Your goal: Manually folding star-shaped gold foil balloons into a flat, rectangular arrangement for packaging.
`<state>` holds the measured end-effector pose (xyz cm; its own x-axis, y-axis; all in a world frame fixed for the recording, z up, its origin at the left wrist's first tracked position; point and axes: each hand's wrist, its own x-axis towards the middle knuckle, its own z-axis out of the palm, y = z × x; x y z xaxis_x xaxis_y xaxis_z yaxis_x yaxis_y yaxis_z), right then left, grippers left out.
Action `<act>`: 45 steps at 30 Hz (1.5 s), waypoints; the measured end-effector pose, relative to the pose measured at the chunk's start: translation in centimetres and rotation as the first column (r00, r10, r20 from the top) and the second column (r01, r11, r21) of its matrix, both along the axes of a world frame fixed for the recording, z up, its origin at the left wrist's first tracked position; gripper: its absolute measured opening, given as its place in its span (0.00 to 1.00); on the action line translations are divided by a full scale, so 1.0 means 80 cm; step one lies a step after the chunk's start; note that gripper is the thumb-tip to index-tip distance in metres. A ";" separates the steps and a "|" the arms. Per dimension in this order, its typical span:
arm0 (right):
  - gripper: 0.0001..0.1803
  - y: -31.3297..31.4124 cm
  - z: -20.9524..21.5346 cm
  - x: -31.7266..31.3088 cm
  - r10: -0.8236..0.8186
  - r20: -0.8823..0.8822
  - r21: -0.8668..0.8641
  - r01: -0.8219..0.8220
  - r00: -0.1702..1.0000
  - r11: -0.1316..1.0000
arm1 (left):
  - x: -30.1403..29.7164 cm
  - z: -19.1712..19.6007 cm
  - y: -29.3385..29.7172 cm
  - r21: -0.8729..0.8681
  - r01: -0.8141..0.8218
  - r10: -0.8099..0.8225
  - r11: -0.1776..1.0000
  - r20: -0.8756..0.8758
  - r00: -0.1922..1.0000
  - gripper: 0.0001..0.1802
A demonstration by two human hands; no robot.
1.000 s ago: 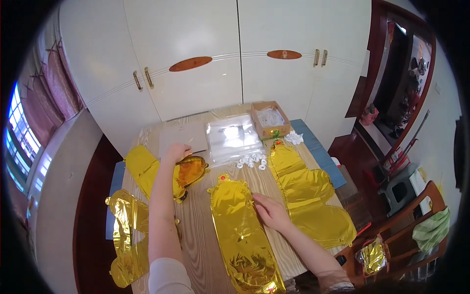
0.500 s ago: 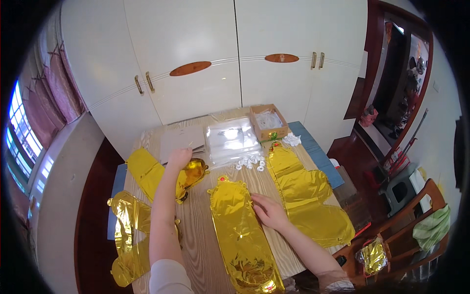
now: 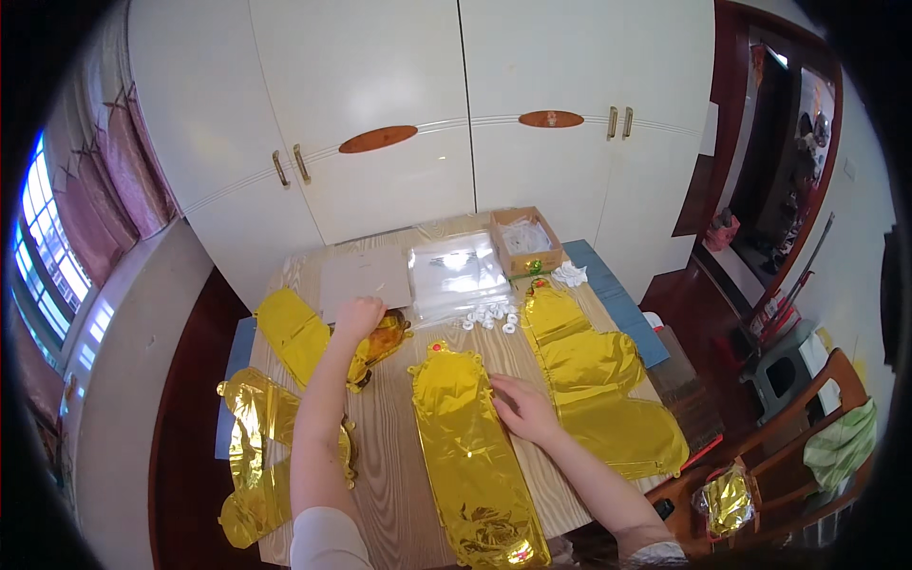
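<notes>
A flat gold foil balloon point(image 3: 465, 427), with a red spot near its top, lies lengthwise before me. My right hand point(image 3: 525, 410) rests at its right edge, fingers stretched out and touching the foil. Farther off on the left, my left hand point(image 3: 359, 321) is over the near edge of a pale grey sheet point(image 3: 356, 275), its fingers closed together. What they hold, if anything, I cannot make out. Under that wrist lies another gold foil balloon point(image 3: 293, 332), partly hidden by my arm. More folded gold foil point(image 3: 256, 456) lies nearer on the left, and a wide gold foil piece point(image 3: 589, 380) on the right.
Clear plastic bags point(image 3: 456, 275) are stacked at the back, with several small white rings point(image 3: 494, 312) in front. A cardboard box point(image 3: 525, 245) of clear items stands beside them. White cabinets point(image 3: 380, 66) rise behind the table; a wooden chair point(image 3: 831, 380) is at the right.
My left hand has shifted slightly right and nearer. A dark thin tool that showed beside it is no longer visible there. My right hand keeps its place on the foil; the view has tilted slightly.
</notes>
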<state>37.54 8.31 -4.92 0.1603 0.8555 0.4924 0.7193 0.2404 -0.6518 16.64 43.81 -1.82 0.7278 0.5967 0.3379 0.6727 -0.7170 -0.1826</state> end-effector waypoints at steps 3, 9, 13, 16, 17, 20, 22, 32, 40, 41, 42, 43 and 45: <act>0.20 0.000 -0.001 -0.001 -0.007 0.004 -0.016 0.008 1.000 1.000 | 0.031 -0.004 -0.001 -0.065 -0.131 0.142 0.989 0.205 0.968 0.18; 0.20 -0.002 0.003 0.000 0.000 0.010 -0.011 0.000 1.000 1.000 | 0.090 0.012 -0.031 -0.390 -0.316 0.424 0.865 0.232 0.875 0.27; 0.19 0.000 -0.002 0.001 0.001 0.024 0.011 -0.001 1.000 1.000 | 0.087 0.015 -0.033 -0.415 -0.304 0.402 0.858 0.173 0.899 0.29; 0.18 -0.001 0.000 0.002 -0.002 0.014 0.000 0.002 1.000 1.000 | 0.087 0.020 -0.035 -0.422 -0.268 0.359 0.866 0.153 0.921 0.25; 0.18 -0.002 0.001 0.002 -0.004 0.007 -0.009 0.005 1.000 1.000 | 0.085 0.018 -0.031 -0.395 -0.243 0.326 0.886 0.159 0.932 0.22; 0.18 -0.001 0.000 0.001 0.001 0.002 -0.026 -0.001 1.000 1.000 | 0.074 0.010 -0.011 -0.310 -0.185 0.249 0.932 0.182 0.951 0.14; 0.18 0.000 -0.001 0.002 0.003 0.003 -0.031 -0.002 1.000 1.000 | 0.070 0.005 0.000 -0.257 -0.167 0.222 0.952 0.200 0.954 0.10; 0.18 0.000 -0.006 0.003 0.004 -0.007 0.006 -0.004 1.000 1.000 | 0.007 0.013 -0.011 0.568 0.029 -0.012 0.823 -0.034 0.999 0.07; 0.16 0.003 -0.011 -0.001 0.027 -0.065 0.026 -0.025 0.998 0.999 | -0.135 0.124 -0.159 0.671 0.170 -0.131 0.722 -0.109 0.985 0.19; 0.15 0.002 -0.014 0.002 0.023 -0.063 0.039 -0.021 0.998 0.999 | -0.154 0.135 -0.192 0.662 0.182 -0.138 0.727 -0.118 0.983 0.20; 0.15 0.003 -0.018 0.004 0.027 -0.065 0.055 -0.024 0.998 0.998 | -0.174 0.150 -0.235 0.654 0.190 -0.139 0.733 -0.129 0.982 0.21; 0.15 0.003 -0.022 0.007 0.030 -0.065 0.068 -0.026 0.997 0.997 | -0.194 0.162 -0.277 0.644 0.197 -0.141 0.739 -0.138 0.980 0.21; 0.15 0.006 -0.029 0.009 0.051 -0.074 0.080 -0.045 0.996 0.996 | -0.240 0.183 -0.369 0.618 0.145 -0.067 0.773 -0.148 0.987 0.20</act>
